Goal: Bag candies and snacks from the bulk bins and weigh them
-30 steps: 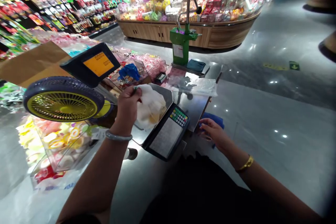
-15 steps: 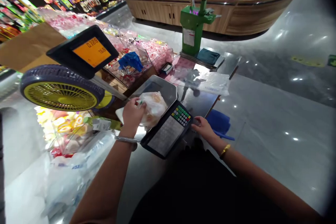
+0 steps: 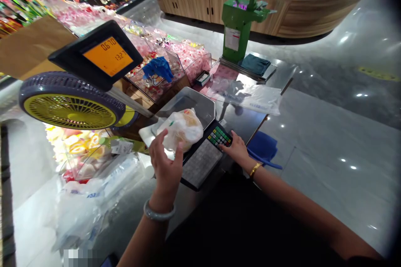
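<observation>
On the metal pan (image 3: 200,102) of a weighing scale rests a knotted white plastic bag (image 3: 184,127) with rounded, pale orange contents. My left hand (image 3: 166,162) is just in front of the bag, fingers apart and holding nothing. At the scale's keypad (image 3: 219,135), my right hand (image 3: 236,148) has its thumb on or just over the keys, with the other fingers at the panel's right edge. The scale's raised display (image 3: 108,55) glows orange and shows digits, the upper line reading 0.670.
A round fan (image 3: 73,104) stands left of the scale. Flat plastic bags (image 3: 250,94) lie on the counter behind the keypad, near a green holder (image 3: 236,29) and a folded dark cloth (image 3: 255,64). More clear bags (image 3: 84,208) hang at lower left. A blue bin (image 3: 263,148) stands at right.
My left hand has let go of the bag and drawn back toward me. My right hand has moved onto the keypad. The display's digits have changed.
</observation>
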A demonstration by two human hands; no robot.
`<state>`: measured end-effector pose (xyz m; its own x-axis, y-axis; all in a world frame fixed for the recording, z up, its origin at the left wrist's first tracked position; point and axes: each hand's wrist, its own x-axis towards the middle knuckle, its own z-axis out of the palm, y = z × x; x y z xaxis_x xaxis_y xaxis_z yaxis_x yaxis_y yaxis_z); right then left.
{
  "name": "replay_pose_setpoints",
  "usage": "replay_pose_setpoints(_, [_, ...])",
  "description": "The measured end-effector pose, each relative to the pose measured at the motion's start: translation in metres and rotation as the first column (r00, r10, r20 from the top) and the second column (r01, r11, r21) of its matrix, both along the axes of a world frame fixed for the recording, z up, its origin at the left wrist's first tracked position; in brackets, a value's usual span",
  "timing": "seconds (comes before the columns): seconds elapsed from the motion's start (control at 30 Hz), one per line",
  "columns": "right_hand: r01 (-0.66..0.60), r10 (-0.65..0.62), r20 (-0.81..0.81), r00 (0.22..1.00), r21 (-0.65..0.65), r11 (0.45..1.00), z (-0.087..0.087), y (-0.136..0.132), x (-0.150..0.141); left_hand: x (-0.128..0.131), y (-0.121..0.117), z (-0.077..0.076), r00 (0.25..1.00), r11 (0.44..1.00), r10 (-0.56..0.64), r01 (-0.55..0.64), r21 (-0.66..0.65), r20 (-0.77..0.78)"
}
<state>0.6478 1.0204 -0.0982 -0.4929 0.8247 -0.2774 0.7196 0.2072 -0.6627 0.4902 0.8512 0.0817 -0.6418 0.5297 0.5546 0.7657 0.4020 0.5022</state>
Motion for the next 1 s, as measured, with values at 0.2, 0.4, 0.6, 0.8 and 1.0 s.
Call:
replay_pose_setpoints(0.2, [-0.042, 0.042, -0.007, 0.999, 0.021, 0.999, -0.002, 0.003, -0.002, 0.026, -0.004, -0.014, 0.989, 0.996, -0.091, 0.091, 0.002, 0.116])
replay_pose_setpoints(0.4, [-0.091, 0.088, -0.082, 0.993, -0.03, 0.995, -0.017, 0.017, 0.004, 0.037, -0.009, -0.019, 0.976, 0.987, -0.152, 0.158, -0.029, 0.158])
replay_pose_setpoints(0.6, [-0.067, 0.065, -0.123, 0.99, -0.01, 0.998, -0.021, 0.018, 0.003, 0.04, -0.012, -0.029, 0.967, 0.986, -0.15, 0.163, -0.047, 0.207])
replay_pose_setpoints(0.8, [-0.098, 0.099, -0.098, 0.99, 0.015, 0.995, -0.015, 0.012, 0.005, 0.044, 0.0, -0.031, 0.959, 0.978, -0.187, 0.201, -0.048, 0.212])
replay_pose_setpoints(1.0, [-0.114, 0.115, -0.069, 0.991, 0.026, 0.993, -0.009, 0.008, 0.005, 0.05, 0.017, -0.026, 0.954, 0.972, -0.202, 0.223, -0.073, 0.22])
